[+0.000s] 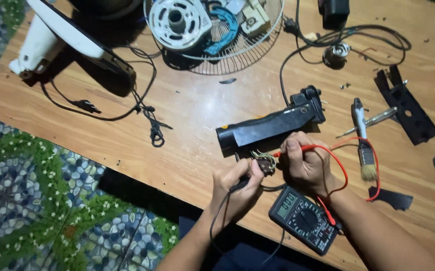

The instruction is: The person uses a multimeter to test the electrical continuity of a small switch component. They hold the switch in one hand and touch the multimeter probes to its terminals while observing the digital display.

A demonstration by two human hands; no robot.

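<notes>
Left hand [237,188]: fingers closed round the black probe [239,185], tip set against the switch [266,164]; its black lead drops toward the wrist.
Right hand [305,163]: fingers pinched shut on the red probe [297,149], tip pointed at the same switch.
Switch: small dark block with bare wire ends, on the desk [192,105] between the two hands, just below the black housing [270,124].
Handling, as a judgement: light and small, likely to slide if nudged; thin wires and terminals bend easily, so best held by the plastic body.
Probes: stiff, slim plastic shafts; leads soft and springy.
Meter [305,219]: flat dark case, round dial, grey screen, near the desk's front edge by the right wrist.
Housing: long, glossy black plastic, hollow at one end.
Brush [364,145]: pale handle, tan bristles, right of the hands.
Fan grille [217,35]: round wire mesh at the far side.
Desk: pale wood, smooth, visible grain.
</notes>
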